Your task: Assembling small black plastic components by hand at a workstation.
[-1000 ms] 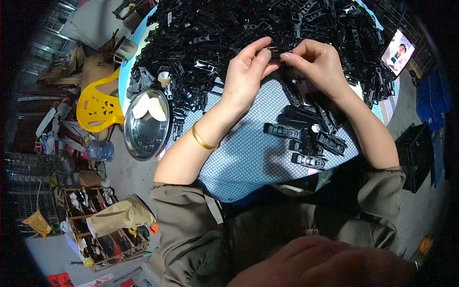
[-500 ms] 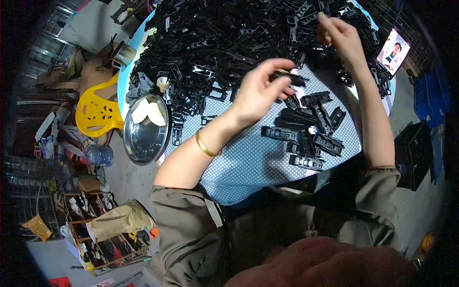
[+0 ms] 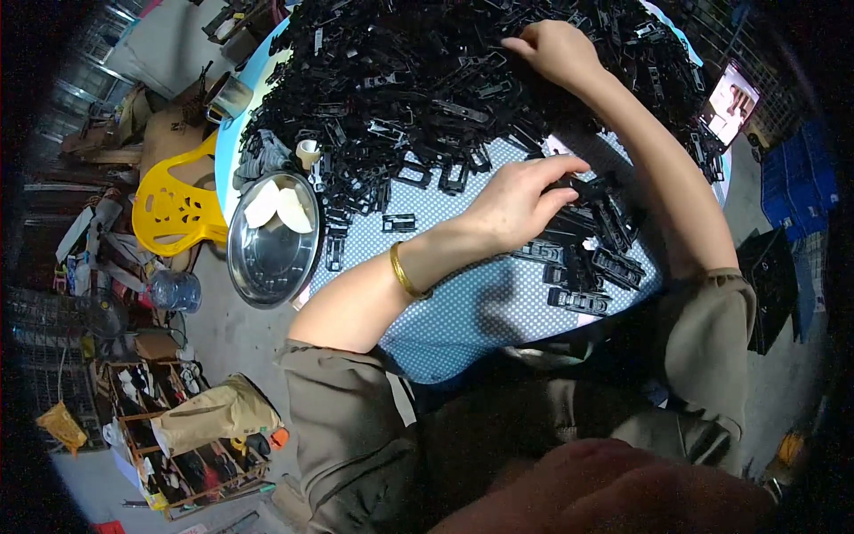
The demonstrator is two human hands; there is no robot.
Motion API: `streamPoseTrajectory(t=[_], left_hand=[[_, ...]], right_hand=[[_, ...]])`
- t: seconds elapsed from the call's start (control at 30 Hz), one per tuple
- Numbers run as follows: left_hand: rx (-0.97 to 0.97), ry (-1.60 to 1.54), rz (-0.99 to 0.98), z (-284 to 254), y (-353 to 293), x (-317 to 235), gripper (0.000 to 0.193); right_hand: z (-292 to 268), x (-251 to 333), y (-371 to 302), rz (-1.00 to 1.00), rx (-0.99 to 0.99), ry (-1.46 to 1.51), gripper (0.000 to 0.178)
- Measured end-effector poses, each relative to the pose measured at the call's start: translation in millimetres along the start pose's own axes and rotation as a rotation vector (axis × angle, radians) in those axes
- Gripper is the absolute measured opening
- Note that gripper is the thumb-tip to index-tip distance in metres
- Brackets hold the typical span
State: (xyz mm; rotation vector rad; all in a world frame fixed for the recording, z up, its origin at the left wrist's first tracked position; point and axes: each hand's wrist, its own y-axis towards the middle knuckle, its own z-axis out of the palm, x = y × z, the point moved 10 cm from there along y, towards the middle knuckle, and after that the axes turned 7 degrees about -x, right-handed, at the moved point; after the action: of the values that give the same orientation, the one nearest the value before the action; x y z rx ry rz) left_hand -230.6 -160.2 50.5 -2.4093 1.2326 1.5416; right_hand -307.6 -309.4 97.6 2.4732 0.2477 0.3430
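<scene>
My left hand (image 3: pixel 525 203) hovers over a smaller group of black plastic clip-like parts (image 3: pixel 614 265) at the near right of the table. Its thumb and forefinger are spread, with dark parts showing beyond the gap; no held piece stands out. Farther off, my right hand (image 3: pixel 560 55) is at a large heap of similar black parts (image 3: pixel 418 80). Its thumb points left over the heap, while most fingers are hidden, so its grip is unclear. A patterned pale blue cloth (image 3: pixel 445 303) covers the table beneath the parts.
At the table's left are a metal tray (image 3: pixel 267 289) with white wedge-shaped pieces, a tape roll (image 3: pixel 308 151) and a metal mug (image 3: pixel 229 96). A lit screen (image 3: pixel 731 102) stands at the right edge. A yellow plastic chair (image 3: pixel 178 206) stands left; blue crates (image 3: pixel 796 182) stand right.
My right hand has moved left over the big heap. My left hand has come nearer and slightly right, from above the cloth to the smaller group of parts.
</scene>
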Motion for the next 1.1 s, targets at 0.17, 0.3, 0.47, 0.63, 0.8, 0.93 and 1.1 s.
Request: streamPoseTrajectory(t=[0.17, 0.3, 0.47, 0.63, 0.8, 0.93, 1.1], left_hand=[[-0.244, -0.547, -0.257, -23.1, 4.8, 33.8, 0.029], [-0.45, -0.793, -0.387, -47.3, 4.0, 55.2, 0.034], [-0.514, -0.796, -0.406, -56.2, 0.4, 60.2, 0.036], [-0.452, -0.861, -0.385, -45.7, 4.7, 56.4, 0.036], [-0.419, -0.913, -0.428, -37.4, 3.4, 60.8, 0.035], [-0.42, -0.898, -0.471, -33.5, 1.9, 57.6, 0.035], [-0.422, -0.878, -0.463, -36.0, 0.2, 60.9, 0.034]], right_hand=[[2.8, -1.8, -2.1, 0.014, 0.079, 0.105, 0.033], [-31.3, 0.3, -31.8, -0.006, -0.006, 0.382, 0.027], [-61.4, 20.6, -67.7, -0.019, -0.007, 0.635, 0.046], [-37.8, 7.1, -84.7, 0.305, 0.183, 0.953, 0.025], [-27.1, 14.7, -90.1, 0.305, 0.132, 1.13, 0.017], [-40.6, 17.1, -92.5, 0.168, -0.066, 0.904, 0.015], [-59.7, 28.5, -93.1, 0.031, -0.15, 0.692, 0.015]])
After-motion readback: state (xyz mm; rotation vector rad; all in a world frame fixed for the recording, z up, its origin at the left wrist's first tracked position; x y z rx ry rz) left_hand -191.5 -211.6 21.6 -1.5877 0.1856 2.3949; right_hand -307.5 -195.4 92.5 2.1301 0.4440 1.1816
